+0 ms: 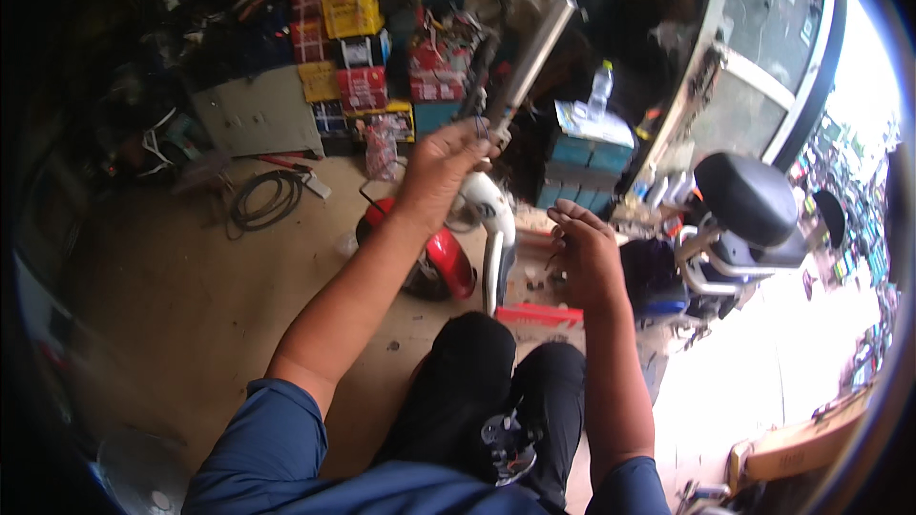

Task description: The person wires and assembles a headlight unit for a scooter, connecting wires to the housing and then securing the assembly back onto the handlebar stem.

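A scooter stands before my knees, with a silver steering tube [536,65], a white curved neck [494,215] and a red fender [450,265]. My left hand [441,170] is at the tube's lower end, its thumb and fingers pinched together. A thin dark strand shows at the fingertips; what exactly they hold is unclear. To the right of the neck, my right hand [590,253] hovers half curled, its fingers apart, and I make out nothing held in it. Below it lies a red open-topped box [539,316] with small loose parts around it.
Stacked red and yellow boxes [363,86] stand at the back, beside a grey panel [256,113]. A coiled black cable [267,200] lies on the floor at left. A clear bottle [600,91] stands on teal boxes [584,157]. At right is a parked bike with a black seat [749,195].
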`<state>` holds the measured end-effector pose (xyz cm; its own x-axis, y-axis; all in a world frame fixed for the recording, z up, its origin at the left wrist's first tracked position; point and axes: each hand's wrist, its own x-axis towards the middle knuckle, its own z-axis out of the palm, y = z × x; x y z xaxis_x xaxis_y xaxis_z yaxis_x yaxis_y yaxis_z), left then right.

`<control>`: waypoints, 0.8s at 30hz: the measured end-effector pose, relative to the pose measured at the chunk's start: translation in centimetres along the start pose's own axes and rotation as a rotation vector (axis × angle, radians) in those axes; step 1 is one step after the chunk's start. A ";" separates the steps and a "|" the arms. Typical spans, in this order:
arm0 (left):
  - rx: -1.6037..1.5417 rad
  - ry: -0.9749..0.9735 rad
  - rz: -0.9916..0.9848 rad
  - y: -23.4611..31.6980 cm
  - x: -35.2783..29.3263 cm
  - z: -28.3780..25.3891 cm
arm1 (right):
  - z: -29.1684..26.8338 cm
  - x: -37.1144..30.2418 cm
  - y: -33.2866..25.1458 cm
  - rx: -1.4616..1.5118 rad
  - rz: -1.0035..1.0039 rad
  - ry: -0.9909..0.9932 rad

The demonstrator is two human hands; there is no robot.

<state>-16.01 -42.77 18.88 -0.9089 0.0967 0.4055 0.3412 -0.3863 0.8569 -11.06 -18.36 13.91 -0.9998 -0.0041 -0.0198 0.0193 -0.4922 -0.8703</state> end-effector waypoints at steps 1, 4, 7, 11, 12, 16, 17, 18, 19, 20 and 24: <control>-0.004 0.058 0.004 -1.0 -1.2 -0.4 | -2.5 -1.4 0.7 0.036 0.037 0.044; 0.138 0.074 -0.016 -2.0 -5.9 -3.0 | -11.2 -6.0 2.2 -0.129 -0.021 0.033; 0.296 -0.033 -0.204 -3.2 -13.9 -3.7 | -15.4 -13.7 3.5 -0.197 0.001 0.302; 0.256 -0.242 -0.473 -4.6 -24.3 -1.5 | -24.3 -23.8 6.8 -0.382 0.128 0.619; 0.347 -0.318 -0.515 -4.2 -25.9 -1.1 | -26.5 -26.2 8.0 -0.369 0.144 0.650; 0.622 -0.651 -0.086 -2.8 -27.5 2.1 | -28.0 -31.2 9.9 -0.377 0.168 0.704; 0.573 -0.693 -0.065 -2.7 -27.7 2.9 | -28.2 -31.9 10.2 -0.421 0.177 0.709; 0.539 -0.719 -0.074 -2.5 -28.0 3.8 | -28.5 -32.4 10.8 -0.471 0.187 0.718; 0.556 -0.734 -0.081 -2.9 -28.4 4.5 | -29.3 -32.9 11.8 -0.490 0.191 0.709; 0.573 -0.748 -0.087 -3.3 -28.9 5.1 | -30.2 -33.5 12.8 -0.508 0.196 0.701; 0.711 -0.704 -0.102 -4.7 -29.5 6.1 | -29.5 -34.3 13.5 -1.277 0.308 0.688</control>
<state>10.69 -38.27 4.84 -0.6716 0.7081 0.2181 0.5421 0.2690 0.7961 23.66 0.76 -11.69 -0.7635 0.6185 -0.1861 0.5813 0.5325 -0.6152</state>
